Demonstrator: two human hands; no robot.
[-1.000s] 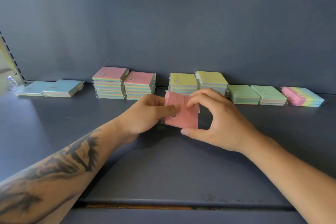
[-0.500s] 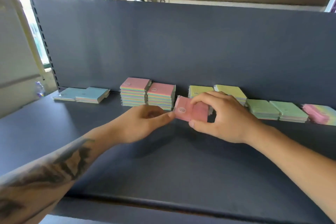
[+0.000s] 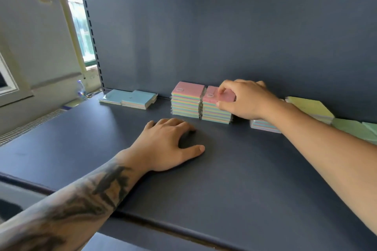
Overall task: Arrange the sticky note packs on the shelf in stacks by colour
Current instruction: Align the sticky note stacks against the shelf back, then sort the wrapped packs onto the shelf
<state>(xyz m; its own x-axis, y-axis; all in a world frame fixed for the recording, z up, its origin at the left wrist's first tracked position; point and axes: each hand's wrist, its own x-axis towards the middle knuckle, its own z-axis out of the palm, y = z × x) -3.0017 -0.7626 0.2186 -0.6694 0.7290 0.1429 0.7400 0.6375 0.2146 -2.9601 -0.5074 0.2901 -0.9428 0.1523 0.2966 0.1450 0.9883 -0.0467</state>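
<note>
**Head view: we set a pink pack on the right pink stack**

Head view shows our right hand (image 3: pixel 247 101) at the back of the shelf (image 3: pixel 234 169), its fingers (image 3: pixel 224 87) pinching the pink pack (image 3: pixel 212 96) from above, thumb at the front edge. The pack lies on top of the right pink stack (image 3: pixel 216 112), which stands touching the left pink stack (image 3: pixel 186 100). Our left hand (image 3: pixel 165 146) rests flat on the shelf in front of the stacks, fingers relaxed and holding nothing.

To do this step well, we think the pack must sit square on the stack before we let go: its front edge in line with the packs under it and its left side close against the neighbour stack. The packs look wrapped in smooth film, so they probably slide easily; it is better to press down lightly and lift the fingers straight up than to pull them sideways.

The blue packs (image 3: pixel 130 99) lie far left. The yellow packs (image 3: pixel 310 108) and the green packs (image 3: pixel 355 128) lie to the right, partly hidden behind our forearm.
</note>
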